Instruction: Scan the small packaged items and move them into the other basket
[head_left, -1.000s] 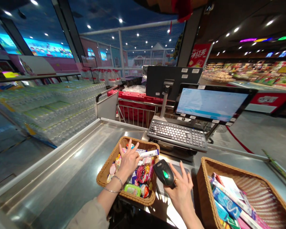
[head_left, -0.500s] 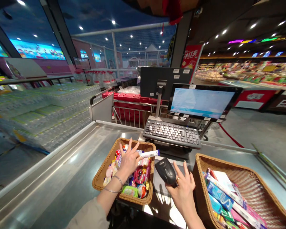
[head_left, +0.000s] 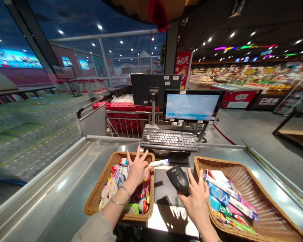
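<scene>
My left hand is above the right half of the left wicker basket. Its thumb and a finger pinch the end of a slim white-and-blue packet, while the other fingers spread upward. The packet sticks out past the basket's right rim, with a printed barcode-like patch facing me. To the right, my right hand grips a black handheld barcode scanner, its head tilted toward the packet. The scanner's handle is mostly hidden by the hand. Colourful sweets lie in the basket beneath my left hand.
A right wicker basket holds several packets and boxes. Behind the hands stand a keyboard and a lit monitor. The metal counter has a raised edge. A cart stands beyond it.
The view has turned right, so the baskets and monitor sit further left. Relative to the left basket, my left hand and the packet have shifted right; the scanner has moved nearer the right basket.
</scene>
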Demonstrator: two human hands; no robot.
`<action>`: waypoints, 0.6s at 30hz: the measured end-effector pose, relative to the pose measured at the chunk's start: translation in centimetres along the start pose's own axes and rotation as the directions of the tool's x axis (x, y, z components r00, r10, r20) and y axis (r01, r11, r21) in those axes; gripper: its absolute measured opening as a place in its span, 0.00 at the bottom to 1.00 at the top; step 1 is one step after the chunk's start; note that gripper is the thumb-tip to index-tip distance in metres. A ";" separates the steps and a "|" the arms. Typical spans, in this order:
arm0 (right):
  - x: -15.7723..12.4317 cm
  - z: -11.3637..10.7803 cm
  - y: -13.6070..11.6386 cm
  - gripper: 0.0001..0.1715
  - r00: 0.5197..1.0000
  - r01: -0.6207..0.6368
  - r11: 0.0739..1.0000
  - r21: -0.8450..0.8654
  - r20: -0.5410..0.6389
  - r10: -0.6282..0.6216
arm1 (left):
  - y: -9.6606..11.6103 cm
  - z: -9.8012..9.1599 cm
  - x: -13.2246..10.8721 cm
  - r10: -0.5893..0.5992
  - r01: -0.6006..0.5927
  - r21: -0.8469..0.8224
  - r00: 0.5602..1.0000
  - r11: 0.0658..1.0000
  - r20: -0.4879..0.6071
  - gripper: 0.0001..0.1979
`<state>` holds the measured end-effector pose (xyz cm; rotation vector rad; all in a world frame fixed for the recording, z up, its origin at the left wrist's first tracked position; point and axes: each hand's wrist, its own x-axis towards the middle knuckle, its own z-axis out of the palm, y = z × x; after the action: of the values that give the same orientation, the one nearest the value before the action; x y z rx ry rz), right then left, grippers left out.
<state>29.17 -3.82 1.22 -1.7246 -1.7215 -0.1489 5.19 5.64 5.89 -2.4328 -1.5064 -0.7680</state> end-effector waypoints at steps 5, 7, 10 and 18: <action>-0.4 -0.7 1.2 0.08 0.998 -0.064 0.997 -0.035 -0.005 0.064 | 1.2 1.1 1.4 0.065 -0.064 -0.020 0.998 0.998 0.019 0.12; -0.6 -1.0 1.9 0.09 0.995 -0.095 0.994 -0.048 -0.009 0.095 | 1.8 1.4 1.9 0.091 -0.090 -0.034 0.996 0.995 0.025 0.12; -1.0 -1.3 3.0 0.10 0.992 -0.128 0.990 -0.063 -0.010 0.127 | 2.7 1.9 2.8 0.131 -0.130 -0.054 0.991 0.990 0.025 0.12; -1.8 -2.7 4.6 0.14 0.972 -0.230 0.967 -0.105 -0.064 0.225 | 5.2 2.9 4.7 0.238 -0.237 -0.105 0.971 0.966 0.002 0.12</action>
<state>34.17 -6.22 0.56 -1.9690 -1.4894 -0.1881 12.40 8.07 6.45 -2.6367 -1.1750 -0.7985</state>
